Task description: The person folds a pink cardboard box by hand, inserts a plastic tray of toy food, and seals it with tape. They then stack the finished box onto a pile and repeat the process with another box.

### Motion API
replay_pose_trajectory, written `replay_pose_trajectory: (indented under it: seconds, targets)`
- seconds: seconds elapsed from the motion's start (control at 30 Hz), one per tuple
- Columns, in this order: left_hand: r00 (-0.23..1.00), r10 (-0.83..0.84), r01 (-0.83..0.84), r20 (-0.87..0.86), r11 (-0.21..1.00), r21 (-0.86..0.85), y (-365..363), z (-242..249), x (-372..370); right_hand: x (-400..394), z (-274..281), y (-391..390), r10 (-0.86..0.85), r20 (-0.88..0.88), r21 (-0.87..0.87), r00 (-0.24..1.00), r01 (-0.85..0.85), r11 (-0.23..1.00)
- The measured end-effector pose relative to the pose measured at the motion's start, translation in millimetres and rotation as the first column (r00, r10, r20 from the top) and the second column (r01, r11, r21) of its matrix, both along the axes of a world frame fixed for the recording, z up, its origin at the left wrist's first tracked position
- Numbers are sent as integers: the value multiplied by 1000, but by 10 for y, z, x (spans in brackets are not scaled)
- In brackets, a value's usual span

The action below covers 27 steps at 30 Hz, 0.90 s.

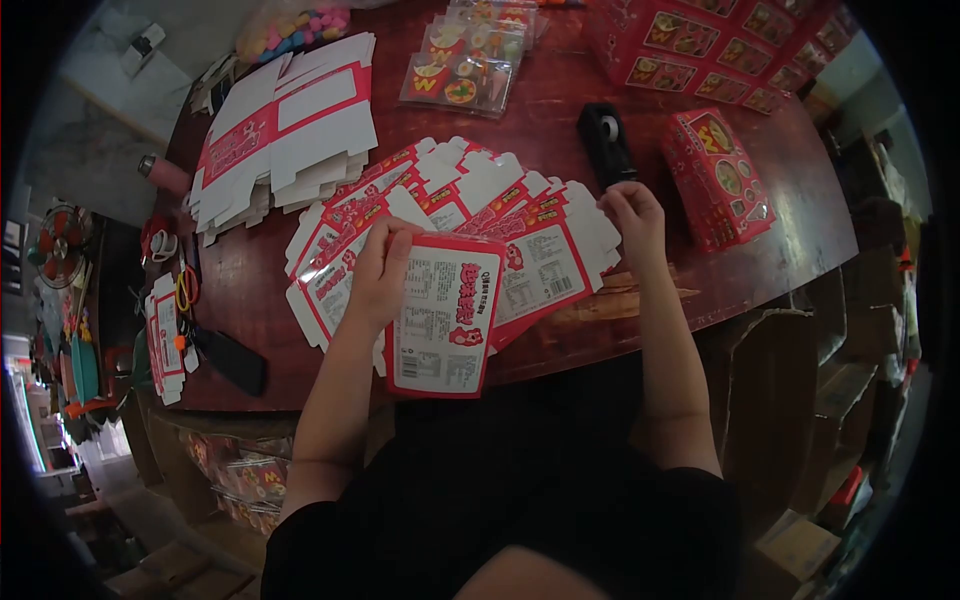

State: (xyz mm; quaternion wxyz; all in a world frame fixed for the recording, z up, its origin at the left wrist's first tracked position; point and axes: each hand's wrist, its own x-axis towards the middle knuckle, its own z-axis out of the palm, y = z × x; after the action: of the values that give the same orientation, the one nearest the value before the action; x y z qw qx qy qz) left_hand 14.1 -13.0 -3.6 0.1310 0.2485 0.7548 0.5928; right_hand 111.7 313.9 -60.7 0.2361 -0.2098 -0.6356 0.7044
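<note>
My left hand grips the top left edge of a red and white printed box, its text-covered face turned up, at the table's near edge. My right hand is raised to the right, thumb and fingers pinched together just below a black tape dispenser. What the pinch holds, if anything, is too small to make out. Fanned out behind the box are several flat, unfolded cartons in the same print, partly covered by my left hand and the box.
A red box stands right of the dispenser, with stacked red boxes behind. Flat white cartons pile at left; clear packets lie at the back. Scissors and a black flat object lie far left.
</note>
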Motion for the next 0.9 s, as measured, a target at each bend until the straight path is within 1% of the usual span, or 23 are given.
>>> replay_pose_trajectory:
  seconds: [0.03,0.07,0.1,0.17,0.2,0.3,0.37,0.47,0.57,0.6,0.67,0.7,0.73,0.8,0.83,0.9]
  targets:
    - [998,-68,68,-9,997,-32,-4,51,-51,50,234,-190,188,-10,87,982,-186,979]
    - [990,-129,136,60,982,-133,12,168,-69,94,457,-383,366,-8,172,931,-359,917]
    - [976,-211,219,60,958,-186,42,206,-101,126,615,-564,480,15,156,877,-476,865]
    - [923,-377,382,73,881,-281,127,254,-146,145,996,-798,681,125,288,722,-683,671]
    - [906,-414,421,91,854,-305,177,305,-138,126,1062,-873,697,150,313,701,-702,640]
    - [855,-506,516,114,805,-294,245,322,-139,55,1135,-1010,730,229,385,644,-749,539]
    - [847,-523,528,97,803,-278,266,309,-125,-8,1135,-1046,742,276,424,611,-770,476]
    - [852,-518,520,79,818,-246,272,284,-114,-38,1172,-1099,737,388,365,554,-826,428]
    - [847,-526,529,75,824,-203,245,271,-139,-67,1061,-1108,708,351,281,613,-790,545]
    - [843,-533,536,73,823,-186,242,271,-150,-104,914,-1082,761,262,134,593,-803,580]
    - [859,-499,512,117,847,-146,266,320,-110,-181,601,-1001,818,63,-167,572,-802,573]
    - [864,-484,500,139,857,-126,277,348,-82,-143,618,-1058,795,-24,-371,607,-744,556]
    - [867,-479,496,137,859,-130,281,364,-66,-84,640,-1175,753,-101,-558,651,-663,499]
    - [871,-473,489,132,861,-137,282,385,-57,-84,540,-1139,696,-153,-618,702,-617,487]
    - [893,-442,449,80,884,-130,269,373,-69,-85,490,-1120,664,-177,-647,726,-595,478]
    - [928,-373,368,-24,924,-105,207,330,-101,-136,250,-704,611,-253,-564,750,-628,537]
